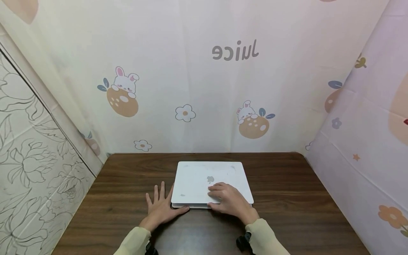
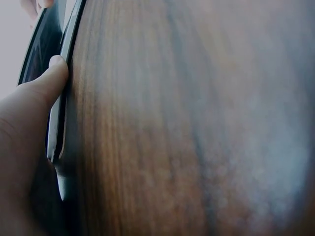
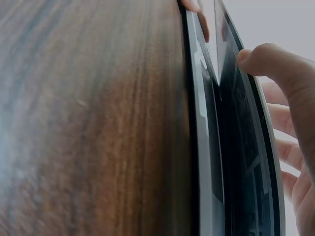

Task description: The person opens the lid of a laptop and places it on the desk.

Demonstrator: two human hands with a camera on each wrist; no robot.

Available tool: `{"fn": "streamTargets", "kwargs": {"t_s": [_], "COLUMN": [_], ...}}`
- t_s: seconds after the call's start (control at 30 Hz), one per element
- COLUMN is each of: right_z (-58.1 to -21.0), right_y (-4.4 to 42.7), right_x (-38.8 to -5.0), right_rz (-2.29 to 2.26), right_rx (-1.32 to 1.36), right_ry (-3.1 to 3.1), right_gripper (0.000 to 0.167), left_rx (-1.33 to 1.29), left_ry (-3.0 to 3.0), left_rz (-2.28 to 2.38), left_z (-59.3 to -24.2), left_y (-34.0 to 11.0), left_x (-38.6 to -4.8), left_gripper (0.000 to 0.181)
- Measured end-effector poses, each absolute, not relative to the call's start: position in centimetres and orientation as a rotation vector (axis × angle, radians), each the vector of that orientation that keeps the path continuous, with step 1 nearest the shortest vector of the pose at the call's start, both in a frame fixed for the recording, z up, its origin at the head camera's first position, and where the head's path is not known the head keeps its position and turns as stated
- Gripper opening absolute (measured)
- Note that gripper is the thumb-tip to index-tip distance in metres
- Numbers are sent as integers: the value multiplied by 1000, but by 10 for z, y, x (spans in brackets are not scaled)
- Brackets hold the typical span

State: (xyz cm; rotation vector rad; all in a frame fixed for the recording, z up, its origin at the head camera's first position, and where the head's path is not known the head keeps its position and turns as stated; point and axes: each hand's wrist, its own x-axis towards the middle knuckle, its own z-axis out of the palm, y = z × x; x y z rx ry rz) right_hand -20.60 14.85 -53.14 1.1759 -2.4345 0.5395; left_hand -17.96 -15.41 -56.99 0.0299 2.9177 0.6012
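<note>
**White rectangular laptop ajar on dark-brown wood-grain table**

Our left hand spreads wide at its left front corner, thumb touching the base. Our right hand pinches the lid's front edge, fingers on top.

Table here: dark brown, wood grain running side to side, far corners rounded. On it: one white laptop, base down, about mid-width, near the far edge, lid slightly raised. Left hand also on the wood, fingers spread, thumb touching the base.
</note>
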Motion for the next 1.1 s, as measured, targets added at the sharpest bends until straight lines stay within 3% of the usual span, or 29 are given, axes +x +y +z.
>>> {"fn": "streamTargets", "kwargs": {"t_s": [1.1], "right_z": [-513], "right_y": [153], "right_x": [-214], "right_rz": [423], "right_rx": [1000], "right_ry": [-2384], "right_gripper": [35], "left_rx": [34], "left_ry": [2934], "left_rz": [628], "left_z": [-571], "left_y": [-153], "left_x": [-179], "left_gripper": [117]}}
